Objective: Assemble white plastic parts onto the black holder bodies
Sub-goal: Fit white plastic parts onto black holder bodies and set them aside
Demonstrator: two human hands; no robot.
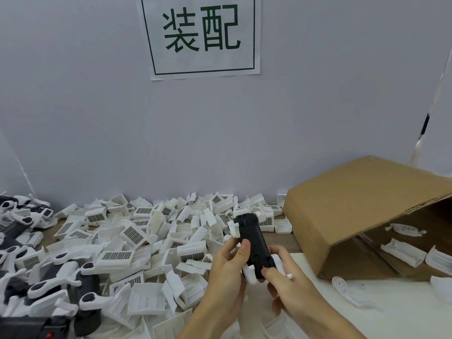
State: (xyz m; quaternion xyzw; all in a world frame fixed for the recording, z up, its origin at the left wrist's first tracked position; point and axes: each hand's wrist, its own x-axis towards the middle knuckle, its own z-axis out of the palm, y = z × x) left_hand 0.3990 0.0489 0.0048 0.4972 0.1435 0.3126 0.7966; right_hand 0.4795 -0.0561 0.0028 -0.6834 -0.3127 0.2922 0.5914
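A heap of white plastic parts (137, 241) crowds the worktop (391, 314) to the wall, with a tipped cardboard box (354, 204) at right. Above the bare near-right patch, the left hand (227, 267) and right hand (283, 277) each keep a closed grip on one black holder body (254, 243) carrying white clips. The wall sign (200, 35) reads "装配".

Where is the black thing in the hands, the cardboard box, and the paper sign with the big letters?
black holder body (253, 243), head view, on the middle of its black back.
cardboard box (352, 204), head view, on its slanted top side.
paper sign (201, 35), head view, between its green characters.
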